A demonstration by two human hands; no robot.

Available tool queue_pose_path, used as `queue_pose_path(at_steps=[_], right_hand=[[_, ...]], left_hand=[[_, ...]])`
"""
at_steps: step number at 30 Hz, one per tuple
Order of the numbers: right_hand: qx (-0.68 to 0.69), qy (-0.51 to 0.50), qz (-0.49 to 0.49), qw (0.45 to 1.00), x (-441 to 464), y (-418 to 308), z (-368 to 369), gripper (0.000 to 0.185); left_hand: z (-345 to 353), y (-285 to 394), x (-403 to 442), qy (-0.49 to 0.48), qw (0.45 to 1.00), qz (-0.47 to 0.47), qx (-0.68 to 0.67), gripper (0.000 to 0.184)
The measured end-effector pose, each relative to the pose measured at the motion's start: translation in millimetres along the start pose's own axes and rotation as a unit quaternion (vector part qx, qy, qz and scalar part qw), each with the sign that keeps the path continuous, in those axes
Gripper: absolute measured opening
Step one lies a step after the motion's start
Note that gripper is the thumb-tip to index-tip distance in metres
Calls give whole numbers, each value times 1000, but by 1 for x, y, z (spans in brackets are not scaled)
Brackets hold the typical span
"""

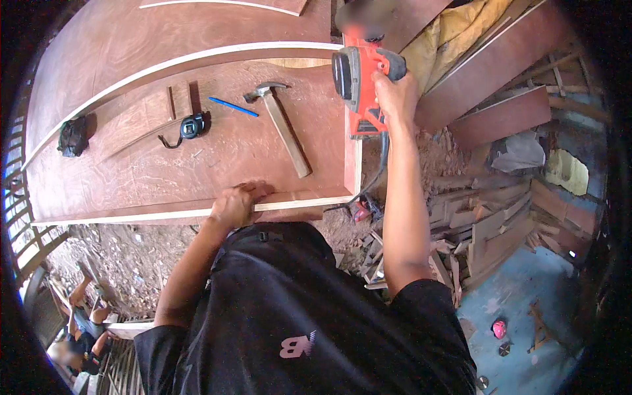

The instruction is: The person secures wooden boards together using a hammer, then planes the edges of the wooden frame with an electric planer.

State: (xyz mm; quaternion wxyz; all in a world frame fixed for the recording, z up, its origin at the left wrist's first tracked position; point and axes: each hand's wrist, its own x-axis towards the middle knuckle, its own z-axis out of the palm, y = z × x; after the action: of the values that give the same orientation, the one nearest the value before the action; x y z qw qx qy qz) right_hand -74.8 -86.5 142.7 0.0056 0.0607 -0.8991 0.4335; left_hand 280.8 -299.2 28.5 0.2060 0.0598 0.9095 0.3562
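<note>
My right hand (397,95) is wrapped round the rear handle of a red electric planer (359,82). The planer rests on the right edge of a shallow wooden frame (353,168), and its dark cord runs down beside my forearm. My left hand (234,205) grips the frame's near edge, with its fingers over the inner side. Inside the frame, a claw hammer (283,128) lies with its head pointing away from me. Left of it are a blue pen (234,106) and a tape measure (193,126). The planer's far end is blurred.
A crumpled black bag (72,136) sits at the frame's left side. Reddish boards (494,66) and a yellow sheet (454,33) lie to the right. Wood offcuts (487,230) cover the ground there. Another person (85,342) is at the lower left, near a plank.
</note>
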Motion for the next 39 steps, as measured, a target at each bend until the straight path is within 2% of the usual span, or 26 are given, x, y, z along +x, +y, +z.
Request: queue_pose_path(at_steps=[6, 11, 14, 18, 20, 22, 26, 28, 30, 33, 36, 39], right_hand=[[12, -2, 4, 1000, 19, -14, 8, 14], [-2, 10, 16, 1000, 30, -17, 12, 18], [-21, 11, 24, 999, 47, -17, 16, 13], [100, 14, 102, 990, 49, -24, -3, 8], [188, 27, 82, 978, 24, -27, -34, 12], [186, 34, 94, 977, -11, -26, -71, 8], [176, 74, 154, 970, -102, -3, -126, 22], [140, 62, 206, 967, -147, 21, -150, 31], [139, 34, 247, 958, -189, 28, -168, 32], [123, 97, 290, 944, -245, 19, -174, 30], [33, 90, 308, 947, -289, 12, -186, 27], [14, 27, 295, 955, -332, 38, -202, 26]], left_hand=[[-3, 2, 1, -2, 1000, -17, -14, 54], [1, -2, 1, 7, 1000, 11, -15, 53], [7, -7, 3, 16, 1000, 21, -13, 53], [-9, 4, 0, -27, 1000, -10, -12, 57], [-7, 4, 0, -10, 1000, -9, -16, 59], [-2, 2, -1, 2, 1000, -10, -25, 58], [-4, 7, 4, 1, 999, -26, -41, 57], [-6, 10, 4, -7, 999, -26, -40, 58], [-6, 8, 4, -4, 999, -11, -31, 56], [-7, 14, 2, 26, 999, 19, -7, 50], [-13, 18, 4, 32, 998, 51, -27, 44], [0, 10, 6, 51, 997, 61, -20, 40]])
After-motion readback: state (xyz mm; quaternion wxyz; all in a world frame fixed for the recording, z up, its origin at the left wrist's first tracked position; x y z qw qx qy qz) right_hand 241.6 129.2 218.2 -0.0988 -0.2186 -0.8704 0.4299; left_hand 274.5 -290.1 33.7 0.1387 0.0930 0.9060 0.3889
